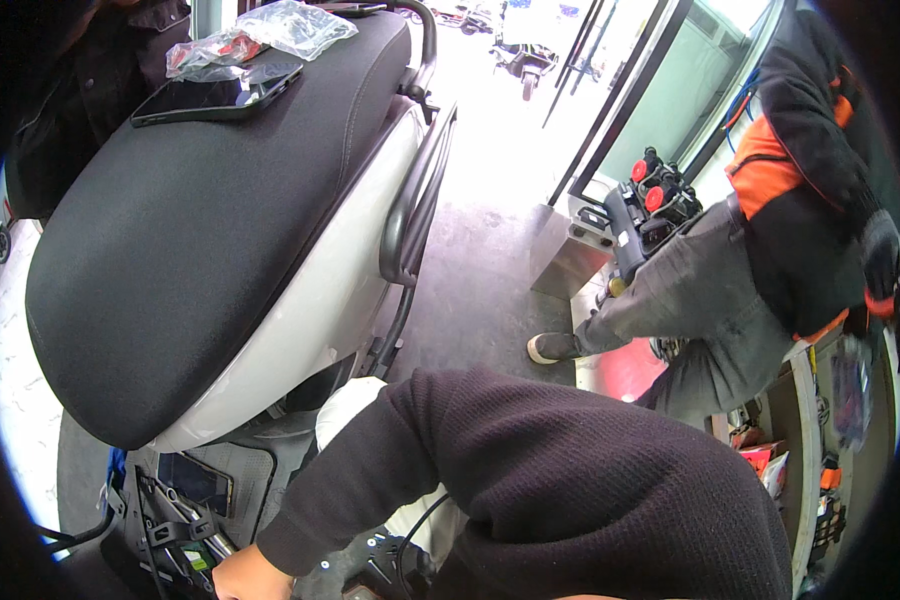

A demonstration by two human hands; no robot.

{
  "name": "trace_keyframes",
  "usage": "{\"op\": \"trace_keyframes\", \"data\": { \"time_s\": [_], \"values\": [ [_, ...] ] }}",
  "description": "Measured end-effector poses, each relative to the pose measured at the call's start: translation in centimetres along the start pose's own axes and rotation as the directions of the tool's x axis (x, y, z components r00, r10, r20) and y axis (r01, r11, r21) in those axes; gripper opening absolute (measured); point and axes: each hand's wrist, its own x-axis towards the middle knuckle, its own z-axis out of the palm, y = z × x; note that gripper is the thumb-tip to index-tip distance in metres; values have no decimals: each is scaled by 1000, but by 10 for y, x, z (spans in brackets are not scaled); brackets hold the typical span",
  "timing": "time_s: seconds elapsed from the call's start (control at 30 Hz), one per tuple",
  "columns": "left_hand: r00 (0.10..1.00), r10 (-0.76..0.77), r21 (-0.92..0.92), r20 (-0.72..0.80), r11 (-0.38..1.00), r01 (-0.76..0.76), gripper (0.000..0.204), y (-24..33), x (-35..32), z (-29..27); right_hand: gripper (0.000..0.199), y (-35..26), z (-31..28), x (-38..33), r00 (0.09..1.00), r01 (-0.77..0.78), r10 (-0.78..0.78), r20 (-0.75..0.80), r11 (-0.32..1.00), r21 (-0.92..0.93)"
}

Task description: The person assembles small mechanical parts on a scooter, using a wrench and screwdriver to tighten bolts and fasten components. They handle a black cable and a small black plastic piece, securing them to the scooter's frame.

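My right arm, in a dark knitted sleeve, reaches across the bottom to the lower left. My right hand (253, 577) is at the picture's lower edge, beside black brackets (183, 530) and metal parts at the scooter's footboard; its fingers are cut off from view, so their grip does not show. A dark phone (196, 483) lies just beyond the brackets, with a wrench-like metal tool (166, 490) next to it. My left hand is out of view. Above them rises the white scooter body (270, 345) with its black seat (200, 210).
On the seat lie a dark flat device (215, 97) and a clear plastic bag (295, 30). Small screws (375, 541) lie right of my hand. A person in black and orange (770, 200) stands right, near a compressor (650, 205), a metal box (573, 245) and shelves (798, 440). Another person (100, 90) is far left.
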Motion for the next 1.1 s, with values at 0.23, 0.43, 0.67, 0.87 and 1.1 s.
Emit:
{"op": "trace_keyframes", "data": {
  "time_s": [0.23,0.43,0.67,0.87,1.1],
  "values": [
    [1000,-5,-5,-2,1000,5,29,-4,1,-2,36,-9,0,0,938,346,-329,-107,890,297],
    [1000,-8,-8,-3,1000,8,28,-5,1,-2,39,2,3,3,998,59,-57,-14,986,153],
    [1000,-16,-15,-17,1000,16,27,-7,1,-5,40,-3,0,6,916,400,-398,-40,911,98],
    [1000,6,-32,7,999,-5,26,-7,1,-4,40,-7,0,-7,996,84,-85,-1,990,113],
    [1000,3,-8,-9,1000,-3,28,-6,0,-5,39,-10,1,-3,963,268,-271,-3,948,170]
  ]
}}
